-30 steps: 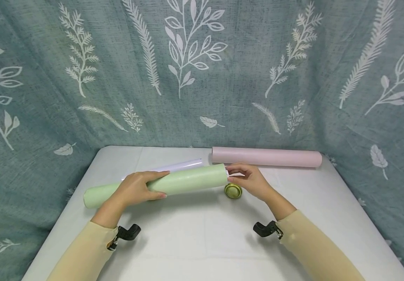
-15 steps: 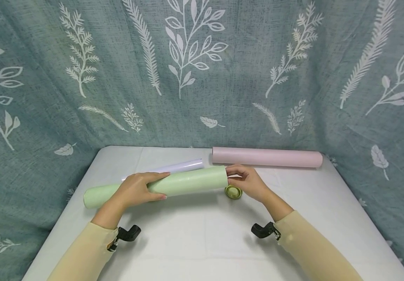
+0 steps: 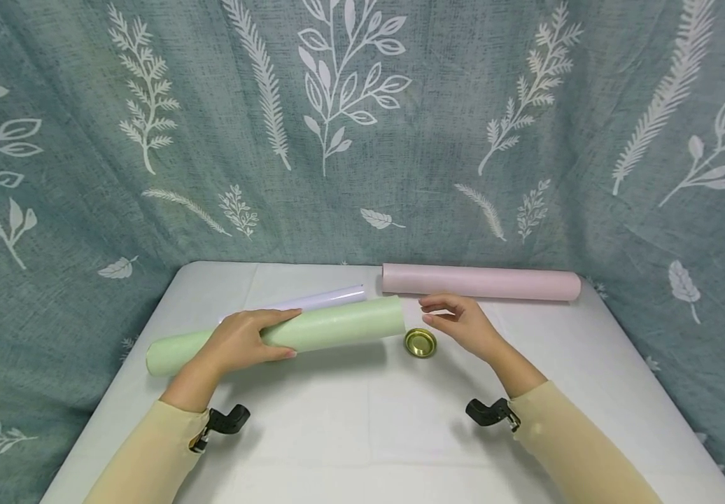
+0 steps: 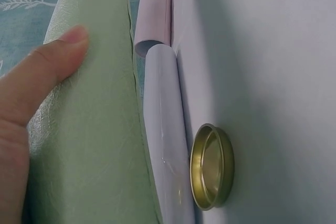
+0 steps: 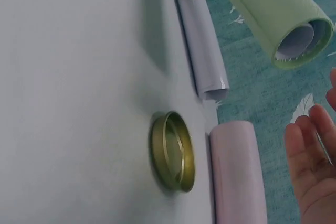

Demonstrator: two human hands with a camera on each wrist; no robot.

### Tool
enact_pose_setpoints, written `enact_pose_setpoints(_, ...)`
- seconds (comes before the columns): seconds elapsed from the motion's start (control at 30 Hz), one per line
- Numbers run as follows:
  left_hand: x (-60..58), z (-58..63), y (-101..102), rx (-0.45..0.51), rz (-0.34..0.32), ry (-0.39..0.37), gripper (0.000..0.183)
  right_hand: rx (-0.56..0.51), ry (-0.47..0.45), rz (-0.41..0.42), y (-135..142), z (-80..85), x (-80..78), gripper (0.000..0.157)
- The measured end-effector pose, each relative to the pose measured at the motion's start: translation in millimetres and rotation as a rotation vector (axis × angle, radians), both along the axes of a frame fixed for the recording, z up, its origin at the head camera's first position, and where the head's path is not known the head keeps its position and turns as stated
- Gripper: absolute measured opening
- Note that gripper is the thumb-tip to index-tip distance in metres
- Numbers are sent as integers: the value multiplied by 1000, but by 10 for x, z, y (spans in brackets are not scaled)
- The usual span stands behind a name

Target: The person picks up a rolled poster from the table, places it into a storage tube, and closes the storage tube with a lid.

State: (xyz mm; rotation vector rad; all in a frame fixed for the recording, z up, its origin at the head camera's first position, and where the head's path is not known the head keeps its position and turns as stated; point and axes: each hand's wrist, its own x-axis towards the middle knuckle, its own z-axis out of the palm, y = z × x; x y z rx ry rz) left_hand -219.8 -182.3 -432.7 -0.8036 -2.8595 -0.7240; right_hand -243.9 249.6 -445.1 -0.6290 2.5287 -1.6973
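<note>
A pale green cardboard tube (image 3: 343, 325) slants over the table in my left hand (image 3: 236, 346), which grips it around the middle with fingers and thumb on opposite sides. Its right end is uncapped, and in the right wrist view a rolled sheet of paper (image 5: 295, 42) shows inside, within the rim. My right hand (image 3: 466, 329) is just off that end, fingers loosely bent and holding nothing. Below the end lies a round gold metal cap (image 3: 420, 343), hollow side up. A second gold cap (image 4: 211, 166) rests on the table under the tube; in the head view it is hidden.
Behind the green tube lies a glossy lilac roll (image 3: 331, 297). A pink tube (image 3: 482, 282) lies along the back edge of the white table (image 3: 350, 427). A leaf-patterned teal curtain (image 3: 438, 140) hangs behind and at both sides.
Earlier my right fingers were at the tube's open end, with a bit of white paper showing there; now they have drawn back to the right. The left hand keeps its grip, nearly still.
</note>
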Motion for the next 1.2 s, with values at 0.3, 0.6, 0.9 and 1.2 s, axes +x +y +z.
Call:
enact_pose_setpoints(0.3,-7,-82,-42,24,10,-1,73,178,5,-1,113,-191,9,37)
enact_pose_setpoints(0.6,-7,-100,-79,21,18,2,73,303,30,46,128,-388,-48,49)
enact_pose_setpoints(0.9,-2,-100,-121,22,32,15,73,399,26,23,84,-504,-106,61)
enact_pose_setpoints(1.2,7,-76,-160,19,46,0,73,501,-28,19,15,-525,-140,73)
